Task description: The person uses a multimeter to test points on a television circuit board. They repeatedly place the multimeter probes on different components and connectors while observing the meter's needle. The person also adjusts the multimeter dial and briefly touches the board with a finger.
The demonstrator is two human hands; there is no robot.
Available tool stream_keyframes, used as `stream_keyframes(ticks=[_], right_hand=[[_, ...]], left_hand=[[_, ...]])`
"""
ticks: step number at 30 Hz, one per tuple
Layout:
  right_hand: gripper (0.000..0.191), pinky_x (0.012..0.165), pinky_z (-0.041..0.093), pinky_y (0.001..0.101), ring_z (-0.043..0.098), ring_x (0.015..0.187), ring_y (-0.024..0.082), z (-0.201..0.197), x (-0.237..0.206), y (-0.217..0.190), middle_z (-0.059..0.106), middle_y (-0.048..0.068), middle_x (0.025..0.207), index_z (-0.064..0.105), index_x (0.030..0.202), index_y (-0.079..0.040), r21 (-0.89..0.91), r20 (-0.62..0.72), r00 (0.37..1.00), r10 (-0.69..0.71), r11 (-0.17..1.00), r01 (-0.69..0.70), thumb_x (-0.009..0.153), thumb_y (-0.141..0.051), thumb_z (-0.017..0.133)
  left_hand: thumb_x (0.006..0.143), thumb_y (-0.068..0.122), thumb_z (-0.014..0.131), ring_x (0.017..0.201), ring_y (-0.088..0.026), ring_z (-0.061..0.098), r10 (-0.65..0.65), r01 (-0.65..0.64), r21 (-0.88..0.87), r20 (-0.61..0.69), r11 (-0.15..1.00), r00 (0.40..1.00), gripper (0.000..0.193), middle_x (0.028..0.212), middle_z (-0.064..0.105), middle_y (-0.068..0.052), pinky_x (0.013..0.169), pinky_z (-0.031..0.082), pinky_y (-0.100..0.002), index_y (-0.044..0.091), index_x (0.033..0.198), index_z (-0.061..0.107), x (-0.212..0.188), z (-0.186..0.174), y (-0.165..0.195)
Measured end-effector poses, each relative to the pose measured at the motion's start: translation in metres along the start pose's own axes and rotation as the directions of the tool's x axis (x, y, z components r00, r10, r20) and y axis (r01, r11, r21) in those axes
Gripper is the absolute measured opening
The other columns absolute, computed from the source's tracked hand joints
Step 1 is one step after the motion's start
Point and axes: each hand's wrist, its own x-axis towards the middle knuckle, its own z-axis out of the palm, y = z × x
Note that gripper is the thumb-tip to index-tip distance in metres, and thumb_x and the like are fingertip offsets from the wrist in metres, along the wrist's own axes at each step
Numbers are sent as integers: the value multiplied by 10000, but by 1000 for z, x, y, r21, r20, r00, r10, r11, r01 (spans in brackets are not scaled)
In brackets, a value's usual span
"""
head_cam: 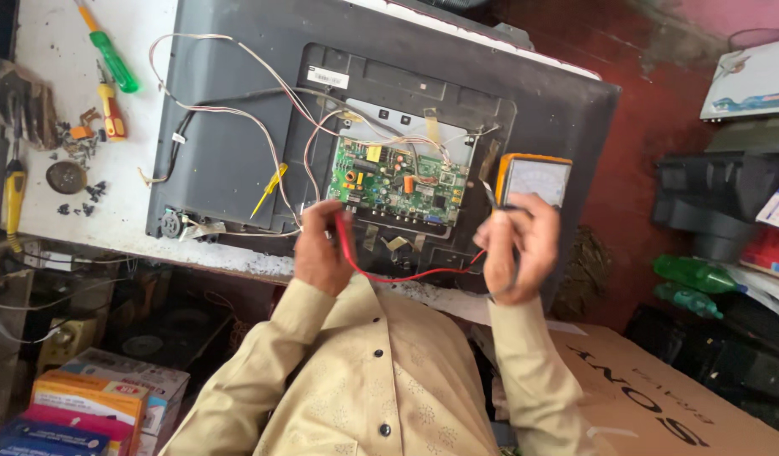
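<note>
A flat television lies face down on the white bench with its dark back panel (229,143) open, showing a green circuit board (398,181) and loose wires. My left hand (320,253) grips a red test probe (342,232) just below the board's left corner. A red lead (406,275) runs from it across to my right hand (516,245), which holds a thin black probe (488,196) beside an orange-cased analogue multimeter (533,177) resting on the panel.
A small yellow screwdriver (269,190) lies on the panel. A green screwdriver (111,55), an orange one (111,114) and several screws sit on the bench at left. Below are coloured boxes (94,405) and a brown carton (659,397). At right lie green bottles (693,274).
</note>
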Motion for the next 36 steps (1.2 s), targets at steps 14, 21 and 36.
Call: stream_keyframes(ticks=[14, 21, 36], right_hand=[[128, 765, 576, 260, 677, 828, 111, 25, 60, 104, 734, 120, 985, 611, 1155, 26, 41, 189, 978, 93, 994, -103, 1035, -18, 620], [182, 827, 586, 265, 711, 917, 123, 26, 71, 102, 743, 108, 1021, 575, 1176, 9, 19, 231, 970, 76, 996, -83, 1005, -16, 632], [163, 812, 604, 332, 764, 886, 242, 30, 98, 88, 752, 122, 973, 719, 1102, -23, -262, 258, 950, -178, 933, 246, 947, -31, 671]], left_hand=[[992, 144, 723, 598, -130, 665, -235, 233, -171, 8, 957, 972, 143, 738, 712, -96, 558, 521, -282, 50, 1091, 680, 58, 87, 8], [1020, 140, 686, 696, -76, 730, -238, 222, -237, -39, 946, 971, 147, 857, 737, -34, 610, 575, -241, 59, 1127, 625, 61, 114, 11], [1008, 70, 647, 716, -183, 714, -164, 165, -97, 15, 982, 986, 158, 882, 692, -126, 659, 564, -310, 28, 1159, 625, 73, 120, 22]])
